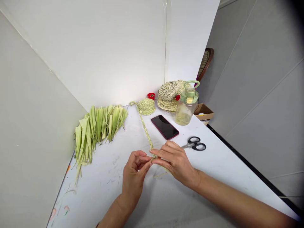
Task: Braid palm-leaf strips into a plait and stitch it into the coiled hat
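A thin braided cord of pale green leaf strips (145, 128) runs from a small coiled roll (146, 105) at the back of the white table (213, 164) down to my hands. My right hand (174, 160) pinches the near end of the braid, fingers closed on it. My left hand (135, 172) sits just beside it, thumb and fingertips pinched together at the same spot on the braid's loose strips. A few loose strip ends trail under my right hand.
A pile of green leaf strips (99, 126) lies at left against the wall. A dark phone (164, 126), black-handled scissors (196, 143), a green-lidded bottle (187, 104), a woven coil heap (171, 93), a red cap (151, 95) and a cardboard box (203, 112) stand behind.
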The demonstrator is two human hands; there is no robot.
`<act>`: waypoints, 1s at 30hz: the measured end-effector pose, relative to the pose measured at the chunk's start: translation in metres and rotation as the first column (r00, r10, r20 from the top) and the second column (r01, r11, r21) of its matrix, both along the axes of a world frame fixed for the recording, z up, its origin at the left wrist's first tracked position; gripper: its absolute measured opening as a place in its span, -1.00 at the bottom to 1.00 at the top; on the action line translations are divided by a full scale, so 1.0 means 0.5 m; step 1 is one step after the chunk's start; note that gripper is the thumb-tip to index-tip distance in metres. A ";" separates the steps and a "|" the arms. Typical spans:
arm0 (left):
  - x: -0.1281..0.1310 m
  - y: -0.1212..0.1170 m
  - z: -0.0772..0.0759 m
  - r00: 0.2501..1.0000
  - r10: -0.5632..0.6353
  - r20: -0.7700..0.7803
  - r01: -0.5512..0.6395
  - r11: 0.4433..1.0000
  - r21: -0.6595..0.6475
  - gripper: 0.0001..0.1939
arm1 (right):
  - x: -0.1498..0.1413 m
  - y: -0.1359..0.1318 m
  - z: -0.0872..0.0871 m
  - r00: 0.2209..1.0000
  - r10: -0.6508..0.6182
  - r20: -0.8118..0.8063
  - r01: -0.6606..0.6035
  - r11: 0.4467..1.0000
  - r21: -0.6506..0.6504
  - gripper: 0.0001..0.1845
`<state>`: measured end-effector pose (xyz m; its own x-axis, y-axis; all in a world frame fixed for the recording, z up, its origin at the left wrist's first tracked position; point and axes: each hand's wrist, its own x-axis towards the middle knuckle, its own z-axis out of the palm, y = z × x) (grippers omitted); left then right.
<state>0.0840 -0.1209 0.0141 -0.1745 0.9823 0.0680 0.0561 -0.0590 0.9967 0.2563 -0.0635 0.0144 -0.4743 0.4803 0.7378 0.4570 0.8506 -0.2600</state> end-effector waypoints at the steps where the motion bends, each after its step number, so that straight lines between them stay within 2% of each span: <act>1: -0.002 0.001 0.003 0.998 -0.004 0.064 0.005 1.000 -0.022 -0.75 | -0.004 -0.002 -0.001 1.000 0.026 0.015 -0.026 1.000 -0.008 -0.69; 7: -0.007 0.003 0.009 0.962 -0.092 0.256 0.117 0.990 -0.084 -0.53 | -0.004 -0.012 -0.006 0.992 0.092 0.088 -0.092 0.996 0.004 -0.81; 10: -0.012 0.003 0.005 0.953 -0.040 0.302 0.069 0.994 -0.087 -0.58 | 0.010 -0.017 0.005 0.988 0.074 0.135 -0.085 0.994 0.072 -0.80; 13: -0.023 0.006 -0.001 0.962 0.025 0.273 0.015 0.989 -0.144 -0.67 | 0.023 -0.020 0.019 0.986 0.003 0.164 -0.028 0.988 0.149 -0.77; 14: -0.025 0.008 -0.002 0.964 0.003 0.265 0.045 0.984 -0.173 -0.70 | 0.025 -0.021 0.020 0.986 -0.006 0.165 -0.021 0.986 0.164 -0.76; 16: -0.023 0.009 -0.002 0.948 -0.106 0.300 0.177 0.959 -0.220 -0.71 | 0.024 -0.023 0.015 0.984 0.005 0.177 -0.036 0.984 0.174 -0.74; 18: -0.014 0.007 -0.002 0.887 -0.238 0.396 0.345 0.912 -0.224 -0.64 | 0.016 -0.027 0.003 0.975 0.040 0.218 -0.078 0.983 0.168 -0.73; 20: -0.003 0.006 -0.003 0.830 -0.304 0.468 0.438 0.874 -0.210 -0.62 | 0.006 -0.032 -0.010 0.957 0.076 0.279 -0.120 0.982 0.146 -0.72; 23: 0.001 0.009 -0.012 0.838 -0.252 0.483 0.400 0.886 -0.232 -0.71 | 0.007 -0.036 -0.009 0.924 0.128 0.361 -0.178 0.978 0.110 -0.75; 26: -0.014 0.017 -0.027 0.869 -0.192 0.457 0.339 0.903 -0.265 -0.71 | 0.051 -0.019 0.016 0.920 0.136 0.367 -0.200 0.970 0.140 -0.74; 27: -0.021 0.018 -0.031 0.878 -0.182 0.442 0.329 0.902 -0.281 -0.68 | 0.076 -0.007 0.025 0.931 0.100 0.352 -0.162 0.975 0.151 -0.72; 30: -0.042 0.012 -0.037 0.907 -0.124 0.402 0.281 0.890 -0.358 -0.56 | 0.170 0.033 0.037 0.910 -0.111 0.399 0.106 0.994 0.034 -0.67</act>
<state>0.0631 -0.1148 -0.0042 0.0961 0.9262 -0.3646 -0.2778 0.3767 0.8837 0.3411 -0.0471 0.0328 -0.6762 0.5383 0.5031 0.6102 0.7918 -0.0271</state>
